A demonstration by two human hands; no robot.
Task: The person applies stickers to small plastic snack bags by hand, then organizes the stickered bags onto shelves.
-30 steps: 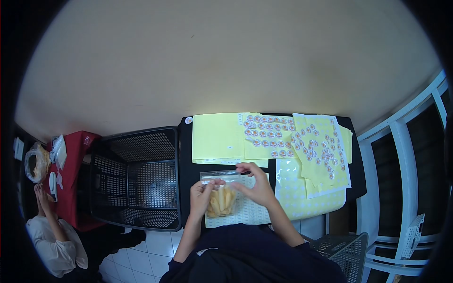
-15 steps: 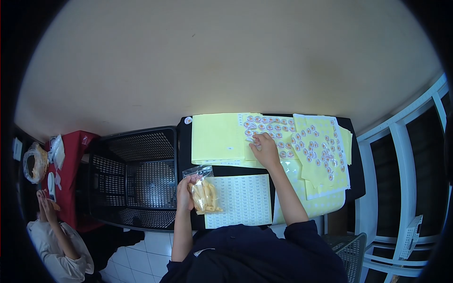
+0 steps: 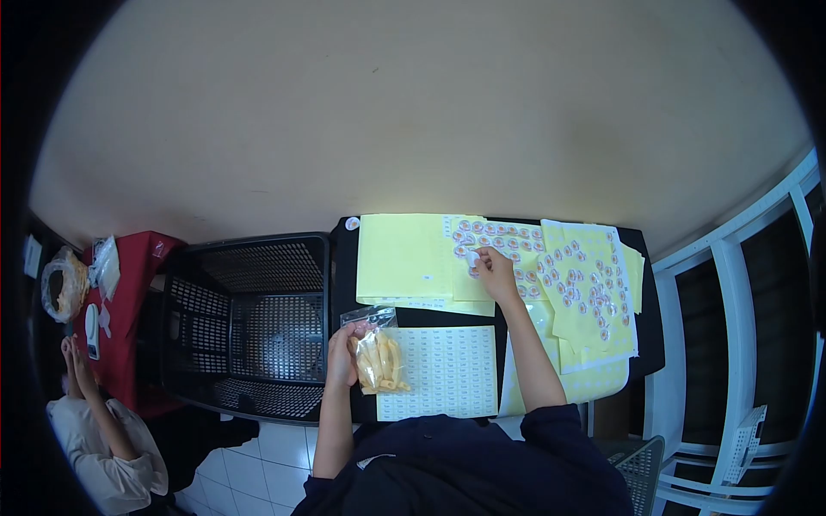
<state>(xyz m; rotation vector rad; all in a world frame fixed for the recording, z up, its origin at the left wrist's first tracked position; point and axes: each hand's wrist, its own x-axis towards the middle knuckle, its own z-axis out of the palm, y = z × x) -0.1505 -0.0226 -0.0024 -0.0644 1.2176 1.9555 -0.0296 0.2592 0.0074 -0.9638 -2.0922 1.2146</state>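
My left hand point(image 3: 341, 359) grips a clear zip bag point(image 3: 379, 361) of pale yellow stick-shaped snacks by its left side. The bag overlaps the left part of a sheet of small printed labels point(image 3: 452, 371). Over a yellow sheet of round stickers point(image 3: 527, 244), my right hand point(image 3: 496, 273) has its fingertips pinched on a round white sticker point(image 3: 472, 257). More yellow backing sheets point(image 3: 400, 258) lie left of that hand. To its right, loose sheets point(image 3: 564, 325) carry scattered round stickers.
A large black plastic crate point(image 3: 327, 301) stands left of the black-covered table. Farther left, a person point(image 3: 107, 447) sits by a red-covered table point(image 3: 129, 344) with a white scale point(image 3: 92, 331) and a plastic bag point(image 3: 64, 288). White window bars point(image 3: 680, 344) stand at right.
My right hand now shows the white sticker at its fingertips, slightly farther right in view. The whole view has shifted a little. My left hand still holds the bag.
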